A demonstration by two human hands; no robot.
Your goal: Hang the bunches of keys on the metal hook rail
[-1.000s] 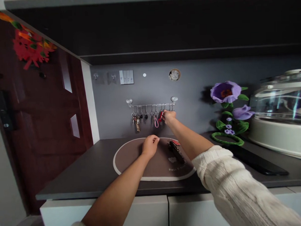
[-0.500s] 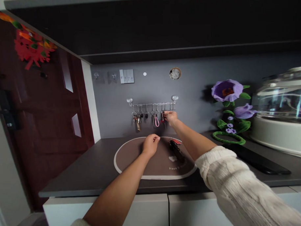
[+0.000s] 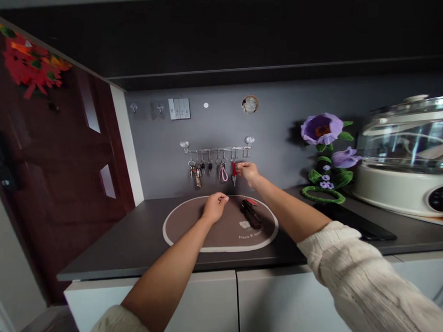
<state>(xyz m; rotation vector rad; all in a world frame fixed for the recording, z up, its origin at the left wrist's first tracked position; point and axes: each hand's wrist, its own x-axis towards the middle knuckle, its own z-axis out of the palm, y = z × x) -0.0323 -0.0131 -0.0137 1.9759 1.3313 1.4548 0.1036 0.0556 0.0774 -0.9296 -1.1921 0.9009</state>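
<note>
Right hand (image 3: 248,172) has drawn slightly back, fingers pinching the red key tag (image 3: 233,168) on the hook rail (image 3: 215,149); left hand (image 3: 214,207) is loosely fisted over the mat (image 3: 180,225).

Red key tag (image 3: 233,167); brown mat (image 3: 194,225), cream border; purple flower (image 3: 320,128).
</note>
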